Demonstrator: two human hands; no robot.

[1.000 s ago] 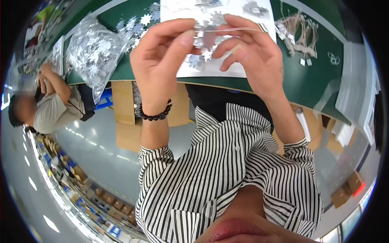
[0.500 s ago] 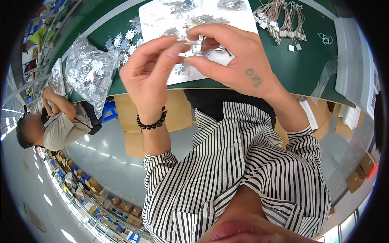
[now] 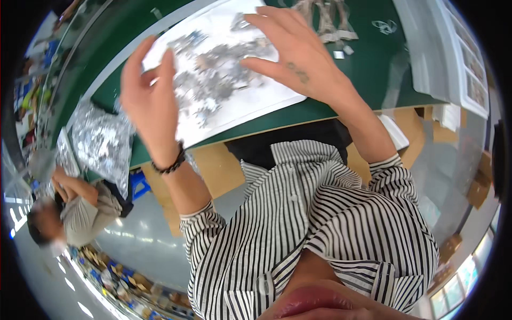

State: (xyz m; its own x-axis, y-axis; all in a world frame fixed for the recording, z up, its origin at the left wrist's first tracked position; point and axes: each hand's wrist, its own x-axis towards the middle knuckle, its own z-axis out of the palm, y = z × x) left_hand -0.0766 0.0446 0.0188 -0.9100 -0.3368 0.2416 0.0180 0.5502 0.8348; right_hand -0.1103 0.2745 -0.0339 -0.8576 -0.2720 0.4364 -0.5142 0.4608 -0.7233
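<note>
Both my hands hover over a white tray point(image 3: 242, 109) heaped with small silvery metal pieces point(image 3: 218, 69), too blurred to make out singly. My left hand point(image 3: 149, 101), with a dark beaded bracelet, is above the tray's left edge. Its thumb and index finger are apart, and nothing shows between them. On the other side, my right hand point(image 3: 298, 56) spreads thumb and fingers over the tray's right part, also with nothing visible in its grasp. Close to its fingertips lies a grey metal piece point(image 3: 241, 22).
A clear plastic bag point(image 3: 101, 141) full of silvery pieces is at the left. Bundled wires point(image 3: 330, 24) with white connectors lie behind my right hand, on the green table point(image 3: 373, 69). White trays point(image 3: 448, 58) stand at the right. A person point(image 3: 88, 208) sits at the far left.
My hands were close together around a small metal part with a thin wire; now they are wide apart, fingers opened. The view has turned, and star-shaped pieces beside the tray no longer show.
</note>
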